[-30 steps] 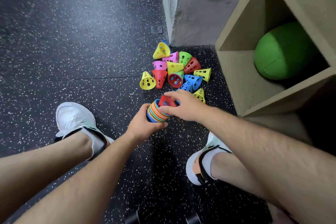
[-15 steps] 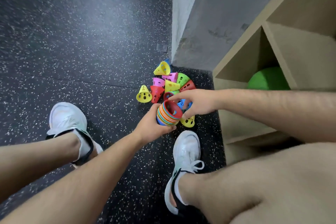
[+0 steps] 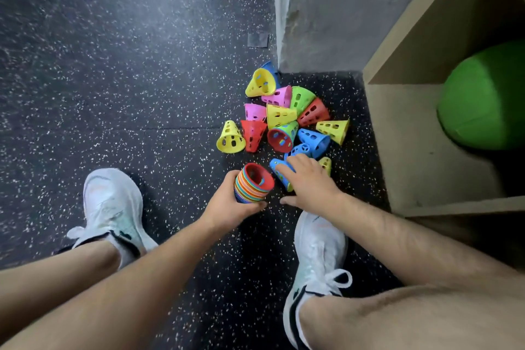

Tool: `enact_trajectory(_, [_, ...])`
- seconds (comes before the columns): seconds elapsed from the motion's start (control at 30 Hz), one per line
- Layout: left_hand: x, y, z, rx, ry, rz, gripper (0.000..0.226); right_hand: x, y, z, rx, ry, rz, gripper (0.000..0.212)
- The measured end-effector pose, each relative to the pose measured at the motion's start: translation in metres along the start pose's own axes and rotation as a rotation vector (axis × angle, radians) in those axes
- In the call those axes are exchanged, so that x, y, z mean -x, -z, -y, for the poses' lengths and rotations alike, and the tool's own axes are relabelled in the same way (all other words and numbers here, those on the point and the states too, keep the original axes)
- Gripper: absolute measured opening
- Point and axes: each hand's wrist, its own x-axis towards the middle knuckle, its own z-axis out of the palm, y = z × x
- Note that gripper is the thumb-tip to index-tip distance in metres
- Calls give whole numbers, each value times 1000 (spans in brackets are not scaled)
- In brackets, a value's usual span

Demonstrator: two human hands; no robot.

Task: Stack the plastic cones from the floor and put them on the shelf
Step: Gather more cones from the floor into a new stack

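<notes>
Black, white-flecked rubber floor (image 3: 113,65); a grey wall (image 3: 326,8) corner is met by a wooden shelf (image 3: 397,122) — a green ball (image 3: 483,99) is lodged inside. At the wall's foot loose cones (image 3: 281,116) are heaped. The stack of cones (image 3: 254,183) is clamped in the left grip (image 3: 227,207); the right grip (image 3: 309,182) is laid, fingers apart, on a blue cone (image 3: 277,169).

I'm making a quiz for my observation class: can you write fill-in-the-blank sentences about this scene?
The left hand grips the stack of cones, whose top cone is coloured ____.
The right hand reaches over a loose cone coloured ____.
The ball inside the shelf is ____.
Missing words: red; blue; green.
</notes>
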Motion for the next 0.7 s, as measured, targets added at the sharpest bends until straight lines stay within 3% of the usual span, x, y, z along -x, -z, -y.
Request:
enact_trajectory(0.2, [-7, -2, 2, -30, 28, -39, 71, -8, -21, 12, -35, -70, -260, 65])
enact_trajectory(0.33, [-12, -2, -1, -24, 24, -60, 71, -4, -1, 2, -419, 1, -494, 63])
enact_trajectory(0.43, [-15, 0, -6, -20, 16, -64, 72, 4, 18, -3, -875, -145, -453, 67])
enact_trajectory(0.5, [-17, 0, -9, -29, 3, -55, 72, 6, 29, -5, -1055, -266, -445, 72])
enact_trajectory(0.7, [-25, -4, -16, -42, -32, -50, 70, 13, 46, -15, -1227, -247, -427, 67])
